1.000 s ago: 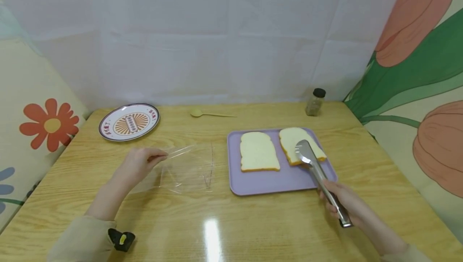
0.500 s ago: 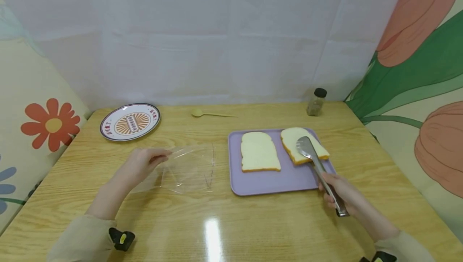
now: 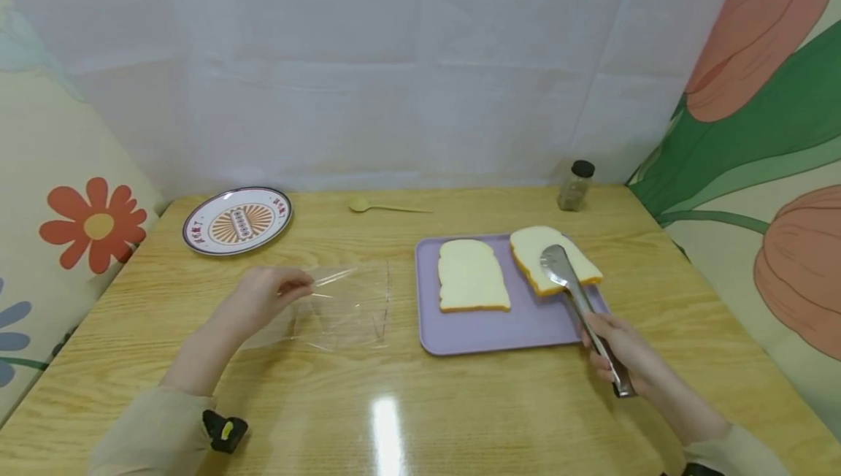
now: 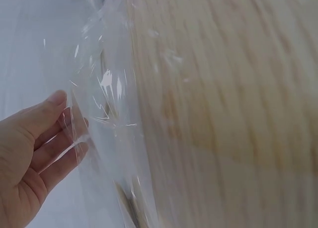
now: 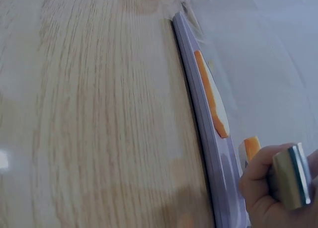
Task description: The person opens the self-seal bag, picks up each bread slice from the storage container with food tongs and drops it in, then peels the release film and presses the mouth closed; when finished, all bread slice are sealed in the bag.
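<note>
My left hand (image 3: 266, 301) pinches the upper edge of a clear plastic bag (image 3: 348, 308) on the table; in the left wrist view the thumb and fingers show at the thin film (image 4: 107, 89). In my right hand (image 3: 620, 355) are metal tongs (image 3: 578, 293), gripped partway along their length. Their broad head lies over a slice of bread (image 3: 542, 250) at the right of a purple tray (image 3: 486, 334), and the lower arm is hidden under the slice, which sits askew with one corner over the tray's rim. A second bread slice (image 3: 471, 275) lies flat on the tray's left half.
A round patterned plate (image 3: 238, 222) stands at the back left. A yellow spoon (image 3: 390, 207) lies at the back middle, and a black-capped glass jar (image 3: 575, 187) stands at the back right. A white cloth (image 3: 420, 82) hangs behind the table.
With the tongs, the right bread slice has shifted slightly right and away from me. My right hand has moved a little forward with it. The left hand stays at the bag's edge.
</note>
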Demonstrator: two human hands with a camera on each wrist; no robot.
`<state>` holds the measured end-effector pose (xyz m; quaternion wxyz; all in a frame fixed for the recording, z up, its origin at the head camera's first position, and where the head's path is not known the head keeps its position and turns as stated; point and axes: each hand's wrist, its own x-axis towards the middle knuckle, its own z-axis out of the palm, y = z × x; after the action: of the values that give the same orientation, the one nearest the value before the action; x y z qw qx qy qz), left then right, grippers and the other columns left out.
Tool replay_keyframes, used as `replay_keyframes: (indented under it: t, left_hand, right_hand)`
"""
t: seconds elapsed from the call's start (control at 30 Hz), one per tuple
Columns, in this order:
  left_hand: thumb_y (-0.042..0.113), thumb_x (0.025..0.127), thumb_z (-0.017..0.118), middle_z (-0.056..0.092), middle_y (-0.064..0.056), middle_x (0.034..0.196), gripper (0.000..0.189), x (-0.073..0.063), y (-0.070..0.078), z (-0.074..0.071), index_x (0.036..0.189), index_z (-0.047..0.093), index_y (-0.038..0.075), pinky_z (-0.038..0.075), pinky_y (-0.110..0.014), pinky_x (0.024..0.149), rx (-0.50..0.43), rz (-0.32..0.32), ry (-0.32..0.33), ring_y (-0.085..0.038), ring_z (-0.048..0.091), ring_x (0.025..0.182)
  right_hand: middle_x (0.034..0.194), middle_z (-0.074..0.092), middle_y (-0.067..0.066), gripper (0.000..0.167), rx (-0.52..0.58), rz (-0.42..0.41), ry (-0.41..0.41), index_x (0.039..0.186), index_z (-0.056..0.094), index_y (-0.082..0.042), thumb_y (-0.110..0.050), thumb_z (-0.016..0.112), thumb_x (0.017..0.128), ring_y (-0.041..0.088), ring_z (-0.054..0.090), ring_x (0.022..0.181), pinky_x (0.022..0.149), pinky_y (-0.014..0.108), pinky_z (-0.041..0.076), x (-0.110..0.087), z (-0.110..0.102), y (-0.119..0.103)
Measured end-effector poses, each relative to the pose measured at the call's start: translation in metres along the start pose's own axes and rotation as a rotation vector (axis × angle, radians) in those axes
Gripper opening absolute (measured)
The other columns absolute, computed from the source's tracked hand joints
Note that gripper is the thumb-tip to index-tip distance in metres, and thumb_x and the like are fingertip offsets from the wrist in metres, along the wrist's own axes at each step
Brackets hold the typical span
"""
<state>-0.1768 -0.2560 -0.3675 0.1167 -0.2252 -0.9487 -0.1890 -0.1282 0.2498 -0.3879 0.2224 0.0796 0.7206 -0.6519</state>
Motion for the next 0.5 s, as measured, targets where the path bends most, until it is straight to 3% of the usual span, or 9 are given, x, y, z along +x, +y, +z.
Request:
replay_keyframes:
  t: [0.17, 0.37, 0.5]
  left_hand:
    - [0.006, 0.082, 0.071, 0.072, -0.006, 0.081, 0.006, 0.0021, -0.0004, 0.002, 0.087, 0.072, 0.006, 0.055, -0.039, 0.065, 0.031, 0.027, 0.038, -0.02, 0.067, 0.07]
    - [0.005, 0.083, 0.068, 0.073, -0.007, 0.084, 0.011, 0.0025, 0.0004, 0.0013, 0.093, 0.071, 0.007, 0.055, -0.041, 0.066, 0.073, 0.076, 0.04, -0.023, 0.068, 0.072]
    - [0.005, 0.082, 0.069, 0.072, -0.002, 0.081, 0.008, 0.0033, 0.002, 0.0006, 0.089, 0.07, 0.009, 0.055, -0.038, 0.065, 0.076, 0.105, 0.046, -0.018, 0.066, 0.07]
  right_hand:
    - [0.076, 0.049, -0.006, 0.032, -0.04, -0.033, -0.017, 0.104, 0.043, -0.001, -0.032, 0.033, 0.103, 0.0, 0.04, 0.047, 0.038, 0.014, 0.036, -0.0026, 0.0009, -0.0031]
    - [0.079, 0.051, -0.006, 0.033, -0.068, -0.068, -0.065, 0.103, 0.044, -0.003, -0.036, 0.038, 0.102, 0.001, 0.042, 0.049, 0.041, 0.014, 0.037, -0.0047, 0.004, -0.0064]
    - [0.078, 0.051, -0.005, 0.035, -0.089, -0.077, -0.09, 0.103, 0.045, -0.002, -0.037, 0.04, 0.101, 0.002, 0.042, 0.049, 0.041, 0.015, 0.037, -0.0056, 0.0082, -0.0101]
